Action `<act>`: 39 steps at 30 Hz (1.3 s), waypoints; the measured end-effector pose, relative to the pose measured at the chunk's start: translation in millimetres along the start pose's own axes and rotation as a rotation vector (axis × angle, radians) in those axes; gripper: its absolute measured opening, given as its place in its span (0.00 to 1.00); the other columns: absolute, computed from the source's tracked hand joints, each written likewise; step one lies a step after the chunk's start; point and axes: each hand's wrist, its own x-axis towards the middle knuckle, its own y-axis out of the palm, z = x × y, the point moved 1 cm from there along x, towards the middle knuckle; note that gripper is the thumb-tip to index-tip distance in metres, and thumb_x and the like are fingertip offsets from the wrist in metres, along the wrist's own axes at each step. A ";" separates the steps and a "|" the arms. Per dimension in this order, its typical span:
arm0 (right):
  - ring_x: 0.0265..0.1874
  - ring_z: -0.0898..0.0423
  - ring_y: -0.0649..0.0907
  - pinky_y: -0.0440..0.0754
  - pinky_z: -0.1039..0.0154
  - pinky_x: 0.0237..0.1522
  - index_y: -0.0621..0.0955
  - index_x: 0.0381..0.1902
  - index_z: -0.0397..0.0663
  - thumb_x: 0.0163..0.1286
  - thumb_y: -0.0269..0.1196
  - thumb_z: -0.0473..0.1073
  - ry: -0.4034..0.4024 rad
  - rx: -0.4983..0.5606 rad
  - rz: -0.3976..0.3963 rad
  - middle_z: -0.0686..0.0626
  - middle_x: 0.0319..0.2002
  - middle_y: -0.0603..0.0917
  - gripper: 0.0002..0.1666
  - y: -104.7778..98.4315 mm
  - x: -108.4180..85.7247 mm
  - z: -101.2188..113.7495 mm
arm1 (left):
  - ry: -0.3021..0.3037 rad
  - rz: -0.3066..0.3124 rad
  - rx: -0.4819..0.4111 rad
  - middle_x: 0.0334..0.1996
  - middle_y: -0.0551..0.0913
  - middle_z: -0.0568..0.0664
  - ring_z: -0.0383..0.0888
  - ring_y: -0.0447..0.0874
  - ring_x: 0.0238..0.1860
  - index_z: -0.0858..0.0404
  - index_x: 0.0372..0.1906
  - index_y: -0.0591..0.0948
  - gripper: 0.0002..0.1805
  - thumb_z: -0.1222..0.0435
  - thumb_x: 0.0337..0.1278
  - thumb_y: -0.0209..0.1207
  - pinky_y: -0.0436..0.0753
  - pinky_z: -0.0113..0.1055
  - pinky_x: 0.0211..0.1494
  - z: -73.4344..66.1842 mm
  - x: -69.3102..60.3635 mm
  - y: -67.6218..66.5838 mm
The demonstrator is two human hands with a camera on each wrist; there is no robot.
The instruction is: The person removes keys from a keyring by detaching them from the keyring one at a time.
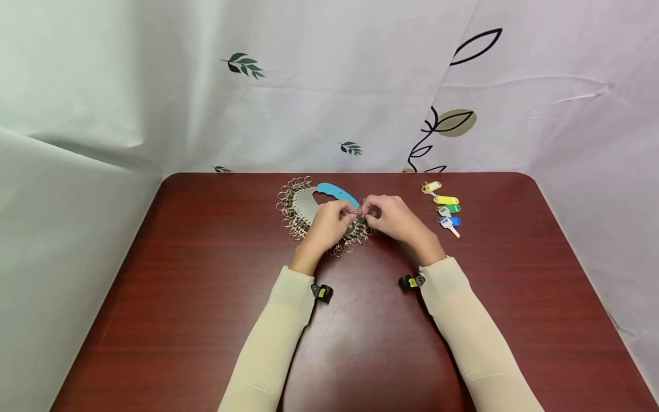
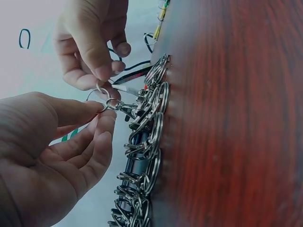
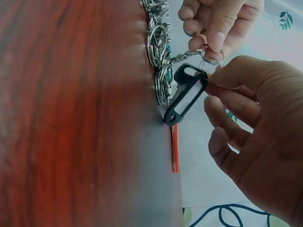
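A flat metal key holder [image 1: 305, 205] with a blue handle [image 1: 332, 190] lies on the table, its rim hung with many split rings on clips. My left hand [image 1: 329, 223] pinches a ring [image 2: 111, 102] that hangs from one clip [image 2: 124, 108]. Opposite it, my right hand [image 1: 393, 217] pinches another ring [image 3: 215, 60], which meets the first at the fingertips. From the right hand's ring hangs a black key tag [image 3: 188, 95] with a white label. Whether the two rings are threaded together I cannot tell.
At the table's back right lie two yellow tags [image 1: 445, 200], a green tag [image 1: 454, 209] and a blue tag [image 1: 455, 221], with keys [image 1: 450, 227] beside them. A white curtain [image 1: 309, 114] with leaf prints stands behind the brown table [image 1: 170, 297].
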 end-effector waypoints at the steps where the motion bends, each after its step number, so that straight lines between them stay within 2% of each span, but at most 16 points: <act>1: 0.36 0.53 0.83 0.82 0.56 0.41 0.84 0.38 0.48 0.67 0.64 0.35 0.001 -0.005 -0.006 0.49 0.34 0.86 0.04 -1.0 -0.4 0.0 | 0.003 -0.001 -0.002 0.35 0.89 0.51 0.45 0.85 0.35 0.62 0.43 0.87 0.05 0.69 0.70 0.62 0.84 0.36 0.42 0.2 0.1 0.4; 5: 0.39 0.50 0.80 0.79 0.54 0.44 0.82 0.39 0.48 0.68 0.62 0.35 -0.003 -0.021 -0.024 0.48 0.37 0.86 0.05 -4.3 -1.2 -0.2 | 0.025 -0.001 -0.001 0.35 0.89 0.51 0.45 0.86 0.36 0.63 0.43 0.88 0.05 0.69 0.69 0.63 0.84 0.37 0.43 -0.1 0.6 1.7; 8: 0.38 0.51 0.81 0.80 0.56 0.43 0.81 0.40 0.47 0.69 0.60 0.34 -0.011 0.004 -0.026 0.47 0.37 0.86 0.05 -4.9 -1.4 -1.1 | 0.035 0.011 0.005 0.36 0.90 0.50 0.44 0.86 0.37 0.62 0.44 0.88 0.05 0.69 0.68 0.64 0.85 0.36 0.44 -0.9 1.1 2.5; 12: 0.35 0.52 0.83 0.81 0.57 0.41 0.79 0.42 0.45 0.72 0.58 0.32 -0.017 0.044 -0.022 0.47 0.36 0.86 0.05 -5.2 -2.4 -1.8 | 0.042 0.043 0.010 0.37 0.89 0.50 0.43 0.87 0.37 0.62 0.43 0.88 0.05 0.68 0.66 0.66 0.85 0.33 0.43 -3.1 1.2 3.0; 15: 0.38 0.52 0.84 0.82 0.56 0.43 0.79 0.42 0.44 0.73 0.58 0.32 -0.018 0.066 -0.012 0.46 0.38 0.86 0.04 -5.8 -3.0 -1.0 | 0.045 0.073 0.025 0.39 0.88 0.51 0.43 0.86 0.38 0.63 0.43 0.87 0.05 0.68 0.64 0.67 0.85 0.32 0.43 -5.4 1.0 3.5; 20: 0.41 0.50 0.86 0.85 0.54 0.46 0.80 0.43 0.42 0.75 0.60 0.34 -0.013 0.114 0.021 0.44 0.40 0.88 0.03 -5.4 -3.0 2.9 | 0.053 0.100 0.094 0.45 0.85 0.54 0.48 0.84 0.45 0.63 0.41 0.86 0.07 0.65 0.62 0.69 0.83 0.40 0.50 -9.0 -0.5 6.2; 24: 0.40 0.50 0.87 0.86 0.55 0.45 0.82 0.43 0.41 0.76 0.61 0.35 -0.006 0.133 0.022 0.44 0.40 0.88 0.03 -4.6 -3.4 4.8 | 0.058 0.088 0.119 0.47 0.84 0.55 0.50 0.81 0.47 0.64 0.40 0.86 0.05 0.66 0.63 0.69 0.81 0.44 0.53 -11.1 -1.7 6.6; 30: 0.39 0.51 0.87 0.85 0.55 0.44 0.83 0.42 0.41 0.75 0.61 0.34 -0.003 0.128 0.003 0.44 0.38 0.89 0.03 -5.1 -3.5 4.0 | 0.094 0.042 0.108 0.44 0.85 0.55 0.48 0.83 0.42 0.65 0.39 0.87 0.03 0.70 0.65 0.64 0.83 0.38 0.49 -10.6 -1.7 5.6; 34: 0.38 0.51 0.87 0.85 0.56 0.44 0.83 0.41 0.41 0.75 0.61 0.35 -0.001 0.120 0.000 0.44 0.37 0.88 0.03 -4.9 -3.1 3.5 | 0.113 0.011 0.100 0.42 0.87 0.54 0.47 0.85 0.40 0.65 0.38 0.88 0.03 0.71 0.65 0.65 0.84 0.36 0.47 -8.9 -1.7 3.8; 39: 0.39 0.51 0.86 0.85 0.56 0.45 0.82 0.41 0.41 0.74 0.62 0.35 0.007 0.116 0.001 0.44 0.38 0.88 0.03 -5.0 -2.8 4.4 | 0.104 -0.013 0.103 0.40 0.84 0.54 0.48 0.82 0.41 0.63 0.37 0.90 0.02 0.70 0.63 0.68 0.83 0.37 0.45 -8.5 -2.5 0.8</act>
